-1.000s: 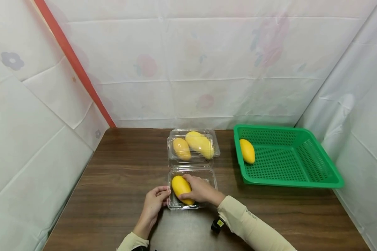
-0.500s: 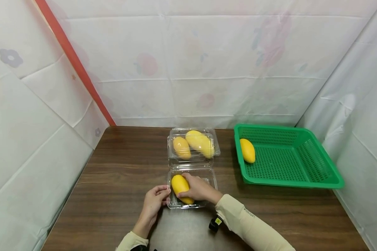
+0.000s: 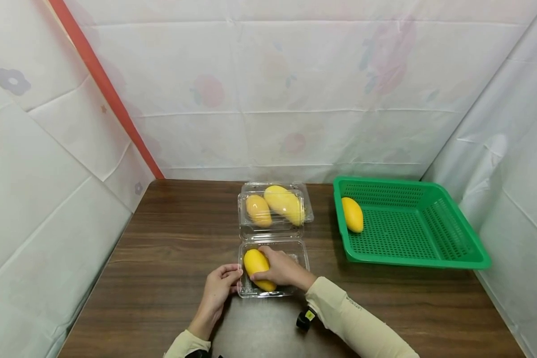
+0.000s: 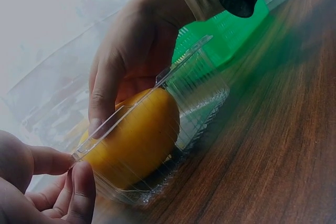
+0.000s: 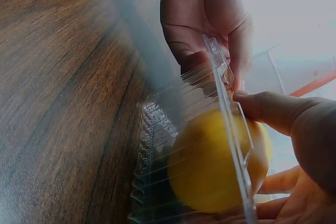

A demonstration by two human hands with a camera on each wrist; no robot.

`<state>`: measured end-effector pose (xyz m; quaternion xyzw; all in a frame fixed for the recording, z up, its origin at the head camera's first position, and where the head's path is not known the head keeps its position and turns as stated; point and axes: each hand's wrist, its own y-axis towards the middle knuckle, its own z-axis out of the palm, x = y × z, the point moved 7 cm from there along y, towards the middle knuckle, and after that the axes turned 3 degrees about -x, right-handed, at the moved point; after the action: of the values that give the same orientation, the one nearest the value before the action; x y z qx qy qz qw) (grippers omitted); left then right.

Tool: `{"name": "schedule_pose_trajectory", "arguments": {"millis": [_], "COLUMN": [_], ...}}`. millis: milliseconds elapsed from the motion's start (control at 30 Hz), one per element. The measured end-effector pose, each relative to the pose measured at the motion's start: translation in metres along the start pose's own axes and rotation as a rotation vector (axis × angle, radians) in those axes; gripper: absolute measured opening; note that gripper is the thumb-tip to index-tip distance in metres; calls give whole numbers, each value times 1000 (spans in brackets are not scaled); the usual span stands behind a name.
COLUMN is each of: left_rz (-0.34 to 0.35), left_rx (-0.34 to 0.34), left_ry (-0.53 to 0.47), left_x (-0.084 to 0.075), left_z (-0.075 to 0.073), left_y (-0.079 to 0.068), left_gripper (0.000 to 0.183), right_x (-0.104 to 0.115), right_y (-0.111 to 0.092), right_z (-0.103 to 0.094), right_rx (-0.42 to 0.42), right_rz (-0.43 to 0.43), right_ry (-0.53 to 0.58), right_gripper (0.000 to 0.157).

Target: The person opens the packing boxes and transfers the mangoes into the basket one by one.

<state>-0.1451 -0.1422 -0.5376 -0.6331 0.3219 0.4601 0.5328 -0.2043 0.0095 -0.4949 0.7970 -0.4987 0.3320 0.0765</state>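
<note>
A clear plastic clamshell box [image 3: 295, 293] lies opened on the table, its lid tipped back. My right hand [image 3: 283, 268] grips a yellow mango [image 3: 256, 263] inside the base, toward its left side. In the right wrist view the thumb and fingers span the mango [image 5: 207, 166] behind the ribbed clear wall. My left hand [image 3: 221, 288] pinches the left rim of the box between thumb and fingers; the left wrist view shows those fingertips [image 4: 83, 182] right at the rim.
Behind the lid, a second clear box [image 3: 310, 211] holds several yellow mangoes [image 3: 258, 211]. To the right stands a green perforated basket [image 3: 411, 261] with one mango [image 3: 352, 215] at its left wall. White printed sheeting [image 3: 273, 89] hangs around the brown wooden table [image 3: 174, 258].
The right hand and the mango have shifted very slightly left within the box. The left hand keeps its place on the rim.
</note>
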Motion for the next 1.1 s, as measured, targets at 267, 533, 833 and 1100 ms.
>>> {"name": "schedule_pose_trajectory", "arguments": {"millis": [267,533,833,1100], "left_rz": [-1,0,-4,-7], "left_rx": [0,2,2,-5], "left_ry": [-11,-9,-20,-10], "left_x": [1,1,1,2], "left_z": [0,0,0,-1], "left_y": [2,2,1,2], "left_gripper": [30,31,31,30], "right_x": [1,0,-2,-3], "right_y": [2,2,2,1], "right_z": [-1,-1,-1,-3], "right_rx": [-13,-14,-3,-8], "right_rz": [-5,4,12,0], "right_ry": [4,20,5,7], "right_gripper": [76,75,74,74]}}
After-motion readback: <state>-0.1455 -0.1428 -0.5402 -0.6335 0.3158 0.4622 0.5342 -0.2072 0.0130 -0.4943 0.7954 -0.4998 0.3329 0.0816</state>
